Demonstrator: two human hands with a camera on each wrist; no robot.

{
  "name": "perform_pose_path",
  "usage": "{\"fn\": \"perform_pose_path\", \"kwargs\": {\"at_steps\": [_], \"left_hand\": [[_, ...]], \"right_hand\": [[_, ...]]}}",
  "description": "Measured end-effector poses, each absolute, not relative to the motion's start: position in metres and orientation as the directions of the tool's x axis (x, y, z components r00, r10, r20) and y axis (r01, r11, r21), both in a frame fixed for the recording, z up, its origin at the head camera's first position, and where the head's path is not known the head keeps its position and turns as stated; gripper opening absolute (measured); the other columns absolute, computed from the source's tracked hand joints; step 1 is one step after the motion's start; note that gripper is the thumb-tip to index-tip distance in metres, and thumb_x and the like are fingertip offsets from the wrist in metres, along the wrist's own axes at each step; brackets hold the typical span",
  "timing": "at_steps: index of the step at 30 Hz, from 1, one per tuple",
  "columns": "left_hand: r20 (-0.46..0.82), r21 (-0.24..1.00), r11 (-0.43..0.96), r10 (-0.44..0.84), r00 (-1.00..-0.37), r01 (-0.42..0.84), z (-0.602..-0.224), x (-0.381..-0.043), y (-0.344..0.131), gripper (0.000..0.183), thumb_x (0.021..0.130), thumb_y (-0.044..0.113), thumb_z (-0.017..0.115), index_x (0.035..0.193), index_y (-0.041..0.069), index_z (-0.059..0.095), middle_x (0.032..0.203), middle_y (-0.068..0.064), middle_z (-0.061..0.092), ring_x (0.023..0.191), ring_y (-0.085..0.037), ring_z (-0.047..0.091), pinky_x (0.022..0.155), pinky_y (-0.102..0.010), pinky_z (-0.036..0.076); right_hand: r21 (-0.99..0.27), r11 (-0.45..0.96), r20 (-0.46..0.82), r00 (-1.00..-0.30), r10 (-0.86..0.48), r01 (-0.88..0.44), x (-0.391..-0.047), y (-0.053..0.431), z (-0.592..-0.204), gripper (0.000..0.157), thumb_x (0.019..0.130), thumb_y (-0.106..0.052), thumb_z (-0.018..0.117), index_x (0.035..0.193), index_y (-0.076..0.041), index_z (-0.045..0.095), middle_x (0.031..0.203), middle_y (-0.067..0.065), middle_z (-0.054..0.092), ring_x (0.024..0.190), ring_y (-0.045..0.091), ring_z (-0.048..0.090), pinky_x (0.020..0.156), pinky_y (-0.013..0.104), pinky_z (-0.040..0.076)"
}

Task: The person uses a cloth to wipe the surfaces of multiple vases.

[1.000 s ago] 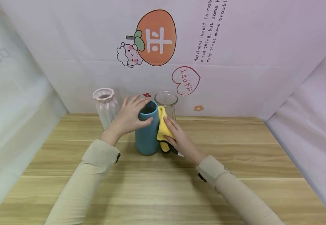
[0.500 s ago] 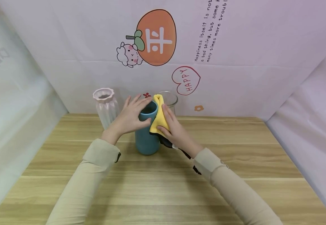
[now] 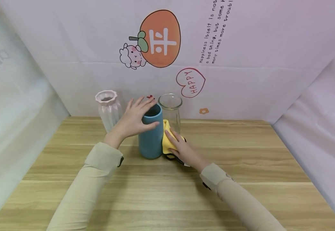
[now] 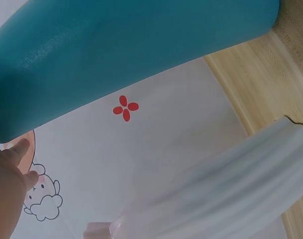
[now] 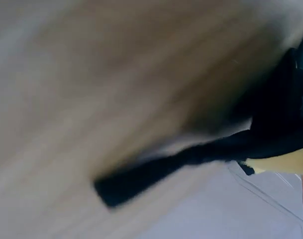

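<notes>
A tall blue vase [image 3: 150, 142] stands upright on the wooden table. My left hand [image 3: 131, 120] holds it at the top, thumb on the near side and fingers over the rim's far side. In the left wrist view the vase's side [image 4: 141, 50] fills the top, with part of the left hand [image 4: 8, 186] at the left edge. My right hand [image 3: 182, 148] grips a folded yellow cloth [image 3: 167, 141] with black edging against the vase's right side. The right wrist view is blurred; the cloth's dark part [image 5: 278, 114] and a dark strap hang there.
Left of the blue vase stands a pale pink-white fluted vase [image 3: 109, 114]. A clear glass vase [image 3: 174, 114] is behind the cloth. The wooden table [image 3: 156, 199] meets a printed white backdrop [image 3: 242, 89] at the back, with white cloth at both sides.
The right hand has carried the yellow cloth up the vase's right side to the rim, then down to lower on the side. The left hand and vase have stayed nearly still.
</notes>
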State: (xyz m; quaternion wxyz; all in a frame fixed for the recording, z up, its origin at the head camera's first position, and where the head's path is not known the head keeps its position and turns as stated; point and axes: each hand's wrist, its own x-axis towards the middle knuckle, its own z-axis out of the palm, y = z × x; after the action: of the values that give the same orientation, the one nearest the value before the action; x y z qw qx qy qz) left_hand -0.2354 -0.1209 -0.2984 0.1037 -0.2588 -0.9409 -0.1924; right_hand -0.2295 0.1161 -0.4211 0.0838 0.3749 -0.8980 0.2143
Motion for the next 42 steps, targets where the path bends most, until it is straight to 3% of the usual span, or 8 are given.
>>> {"fn": "perform_pose_path", "kwargs": {"at_steps": [3, 9, 18, 27, 35, 40, 42], "left_hand": [[0.308, 0.281, 0.808, 0.436, -0.846, 0.519, -0.299, -0.235, -0.121, 0.075, 0.086, 0.047, 0.062, 0.148, 0.015, 0.036, 0.155, -0.008, 0.034, 0.147, -0.035, 0.019, 0.119, -0.059, 0.005], [0.337, 0.264, 0.82, 0.415, -0.845, 0.508, -0.299, -0.235, -0.121, 0.071, 0.085, 0.046, 0.063, 0.144, 0.013, 0.042, 0.147, -0.01, 0.047, 0.143, -0.034, 0.029, 0.12, -0.058, 0.009], [0.274, 0.319, 0.796, 0.442, -0.854, 0.514, -0.294, -0.238, -0.122, 0.074, 0.083, 0.04, 0.058, 0.148, 0.014, 0.035, 0.152, -0.007, 0.04, 0.148, -0.033, 0.019, 0.121, -0.056, 0.002], [0.264, 0.319, 0.78, 0.472, -0.841, 0.538, -0.294, -0.239, -0.123, 0.075, 0.083, 0.041, 0.056, 0.149, 0.013, 0.034, 0.153, -0.008, 0.038, 0.148, -0.038, 0.016, 0.119, -0.06, 0.002], [0.327, 0.246, 0.8, 0.464, -0.824, 0.548, -0.299, -0.238, -0.121, 0.074, 0.085, 0.048, 0.061, 0.147, 0.016, 0.038, 0.154, -0.008, 0.036, 0.147, -0.036, 0.019, 0.119, -0.061, 0.004], [0.37, 0.181, 0.821, 0.453, -0.811, 0.541, -0.299, -0.236, -0.121, 0.075, 0.084, 0.05, 0.062, 0.147, 0.016, 0.038, 0.152, -0.011, 0.037, 0.145, -0.037, 0.024, 0.118, -0.061, 0.01], [0.388, 0.176, 0.827, 0.441, -0.809, 0.534, -0.3, -0.235, -0.122, 0.076, 0.084, 0.049, 0.063, 0.147, 0.015, 0.038, 0.151, -0.013, 0.038, 0.144, -0.037, 0.027, 0.118, -0.06, 0.012]], "right_hand": [[-0.346, 0.616, 0.31, -0.706, -0.637, -0.708, -0.229, 0.118, -0.425, 0.068, 0.092, -0.017, 0.062, 0.151, -0.009, 0.028, 0.152, 0.02, 0.03, 0.129, 0.04, 0.048, 0.096, 0.045, 0.051], [-0.376, 0.541, 0.462, -0.658, -0.594, -0.752, -0.234, 0.114, -0.411, 0.067, 0.088, -0.01, 0.066, 0.146, 0.0, 0.034, 0.147, 0.024, 0.037, 0.128, 0.041, 0.049, 0.102, 0.047, 0.047], [-0.418, 0.497, 0.567, -0.646, -0.512, -0.761, -0.239, 0.103, -0.369, 0.068, 0.088, -0.008, 0.065, 0.147, 0.001, 0.032, 0.148, 0.021, 0.037, 0.133, 0.038, 0.044, 0.107, 0.046, 0.043], [-0.516, 0.523, 0.402, -0.731, -0.551, -0.678, -0.236, 0.096, -0.373, 0.08, 0.093, -0.025, 0.06, 0.155, -0.011, 0.011, 0.158, 0.018, 0.017, 0.131, 0.037, 0.044, 0.102, 0.05, 0.046], [-0.383, 0.6, 0.346, -0.712, -0.612, -0.702, -0.23, 0.106, -0.41, 0.078, 0.093, -0.023, 0.062, 0.153, -0.007, 0.015, 0.156, 0.023, 0.019, 0.116, 0.039, 0.057, 0.091, 0.044, 0.054], [-0.38, 0.649, 0.218, -0.746, -0.629, -0.659, -0.225, 0.113, -0.427, 0.076, 0.095, -0.023, 0.058, 0.154, -0.013, 0.013, 0.159, 0.019, 0.011, 0.116, 0.038, 0.058, 0.078, 0.035, 0.058], [-0.389, 0.637, 0.233, -0.74, -0.631, -0.666, -0.226, 0.114, -0.43, 0.073, 0.095, -0.021, 0.058, 0.154, -0.012, 0.017, 0.159, 0.019, 0.013, 0.122, 0.039, 0.054, 0.082, 0.037, 0.057]]}}
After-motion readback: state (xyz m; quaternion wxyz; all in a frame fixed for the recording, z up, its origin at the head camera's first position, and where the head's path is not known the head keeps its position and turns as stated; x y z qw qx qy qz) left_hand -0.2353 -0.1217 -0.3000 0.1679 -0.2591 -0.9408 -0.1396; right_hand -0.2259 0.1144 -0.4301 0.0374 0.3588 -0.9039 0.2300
